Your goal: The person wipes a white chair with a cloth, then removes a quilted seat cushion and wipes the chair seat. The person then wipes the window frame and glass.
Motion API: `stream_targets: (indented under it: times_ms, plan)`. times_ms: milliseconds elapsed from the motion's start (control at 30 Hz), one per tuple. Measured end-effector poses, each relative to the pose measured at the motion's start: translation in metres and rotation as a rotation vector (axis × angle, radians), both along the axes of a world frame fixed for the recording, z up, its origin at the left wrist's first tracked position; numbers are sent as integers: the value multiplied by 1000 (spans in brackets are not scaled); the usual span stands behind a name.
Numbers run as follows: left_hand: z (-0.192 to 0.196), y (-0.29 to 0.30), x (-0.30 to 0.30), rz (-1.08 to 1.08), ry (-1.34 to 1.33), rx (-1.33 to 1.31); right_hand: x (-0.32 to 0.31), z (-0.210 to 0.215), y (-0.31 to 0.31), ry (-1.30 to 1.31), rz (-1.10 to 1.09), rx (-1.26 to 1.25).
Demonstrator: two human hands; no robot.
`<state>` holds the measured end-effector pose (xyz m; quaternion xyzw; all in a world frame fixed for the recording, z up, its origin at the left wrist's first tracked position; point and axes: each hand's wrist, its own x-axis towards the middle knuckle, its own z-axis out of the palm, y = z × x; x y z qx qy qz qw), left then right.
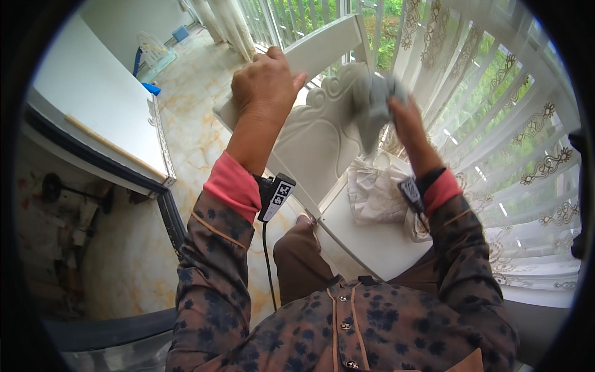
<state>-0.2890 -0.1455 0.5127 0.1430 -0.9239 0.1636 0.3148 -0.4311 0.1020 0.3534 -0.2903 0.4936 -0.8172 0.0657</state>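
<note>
Beside the curtained window, a white chair [310, 142] stands with its carved back toward the person. The left hand [263, 84] is closed over the top rail of the chair back, fingers curled over the far side and thumb on the near side, bracing it. The right hand [406, 121] is closed around a bunched grey cloth [370, 105], which is pressed against the carved upper right part of the back, just beside the rail's end. A crumpled white bag [375, 192] lies on the seat's far edge, against the back and below the cloth. The lace curtain [520, 130] hangs just beside the chair on the right.

To wipe this well, I judge the left hand should keep the back steady while the cloth follows the scrolls of the carving, with a fold pushed into the grooves where dust would sit. Short strokes from the top downward would suit, turning the cloth to a clean face when needed. The curtain is close enough to snag, so the right elbow should stay tucked in.
</note>
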Motion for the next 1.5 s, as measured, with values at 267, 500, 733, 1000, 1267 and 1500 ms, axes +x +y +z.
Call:
stream_targets:
  times_ms: [267,500,733,1000,1267,1500]
  plan:
    - [-13,-1,-2,0,169,-188,-118,-12,-34,466,-583,627]
    - [-15,1,-7,62,169,-284,-103,-184,75,470,345,1902]
    - [-18,-1,-8,64,157,-335,-98,-71,-16,724,-684,645]
    - [-19,0,-9,59,179,-288,186,-111,-63,461,429,560]
    - [-21,-7,-12,35,210,-246,121,40,-58,279,-96,-88]
    - [-20,-5,-13,7,235,-243,106,-112,-45,569,-371,574]
